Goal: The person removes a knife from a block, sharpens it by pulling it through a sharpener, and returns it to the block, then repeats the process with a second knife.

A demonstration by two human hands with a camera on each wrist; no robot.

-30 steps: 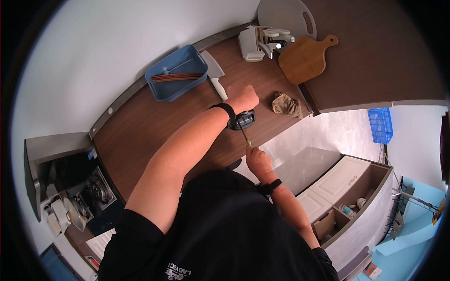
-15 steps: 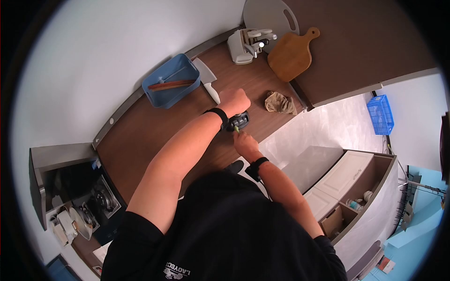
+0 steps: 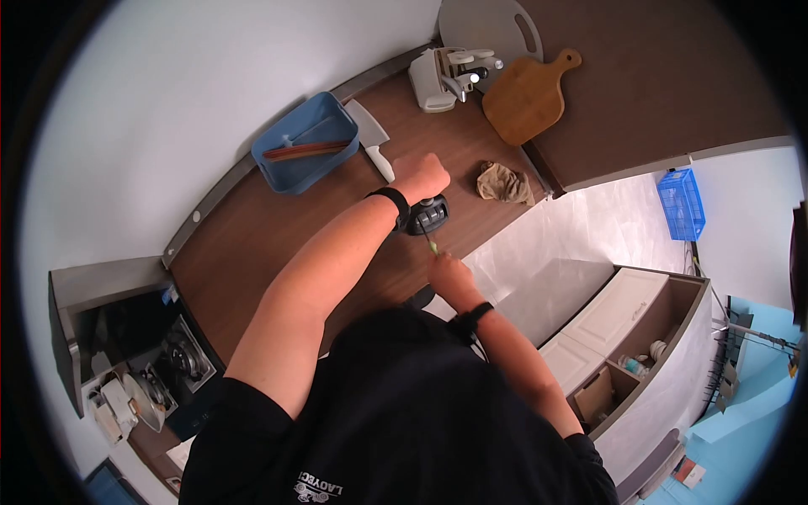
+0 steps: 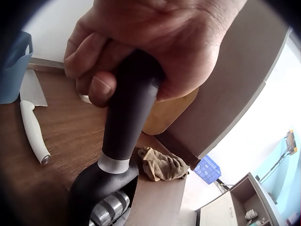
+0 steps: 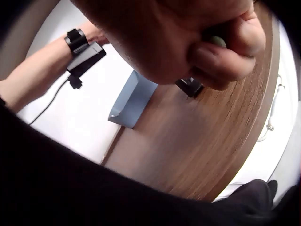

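In the head view, my left hand [image 3: 422, 177] holds down a black knife sharpener [image 3: 431, 216] on the brown counter [image 3: 278, 240]. The left wrist view shows its fingers wrapped around the upright black handle [image 4: 129, 113], above a silver collar and ridged metal wheels [image 4: 110, 209]. My right hand [image 3: 453, 278], nearer my body, grips a small knife by its green handle [image 3: 433, 248]. The thin dark blade [image 3: 427, 236] reaches into the sharpener. In the right wrist view, curled fingers cover most of the handle, leaving its green end [image 5: 217, 41] showing.
Beyond my left hand lies a white-handled cleaver [image 3: 368, 126] beside a blue bin [image 3: 290, 183] containing chopsticks [image 3: 310, 151]. A crumpled brown cloth [image 3: 503, 183] sits to the right. Farther back stand a knife block [image 3: 429, 84] and a wooden cutting board [image 3: 526, 101].
My right hand went forward with the knife, up close to the sharpener, then drew back toward my body, baring some blade again. The left hand keeps its hold; the head view shifted slightly.
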